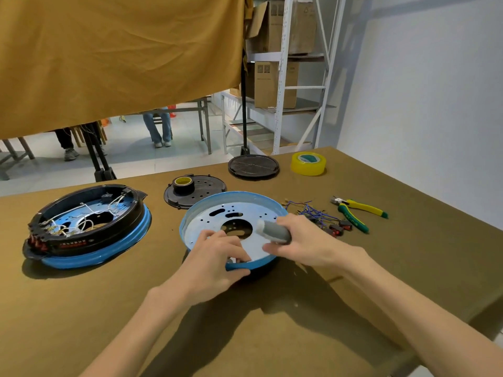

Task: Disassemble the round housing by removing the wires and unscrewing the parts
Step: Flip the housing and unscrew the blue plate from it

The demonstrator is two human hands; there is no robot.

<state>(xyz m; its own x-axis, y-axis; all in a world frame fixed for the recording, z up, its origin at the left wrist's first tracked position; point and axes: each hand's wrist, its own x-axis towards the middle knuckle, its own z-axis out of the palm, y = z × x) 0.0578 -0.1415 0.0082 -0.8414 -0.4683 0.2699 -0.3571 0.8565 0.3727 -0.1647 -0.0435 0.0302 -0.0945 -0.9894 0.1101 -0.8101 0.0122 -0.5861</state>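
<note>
— Both hands are on the blue round housing (234, 202) at the centre of the frame, yes?

— Yes. Left hand (215, 257) grips its near rim, thumb outside on the blue wall, fingers curled over into the pan. Right hand (296, 240) is wrapped around a grey-handled tool (273, 231), probably a screwdriver, whose pale butt end points toward the upper left; its tip is hidden under the hand.

— And the housing itself?

— It lies open side up on the brown table (81, 308), a silvery plate inside with a large central hole and small slots. The right hand hovers over its right half.

— What lies around it?

— Just right of it, a bundle of blue wires (310, 210) with small red switches (340, 227). Further right, yellow-and-green cutting pliers (359, 212). Behind it, touching its far rim or nearly so, a black perforated disc (201, 193) with a roll of black tape (183, 184) on it.

— Farther out?

— A second black round cover (253, 165) and a roll of yellow tape (308, 163) toward the upper right. At the left of the frame, another blue housing with a black ring (89, 227), white wires inside.
</note>
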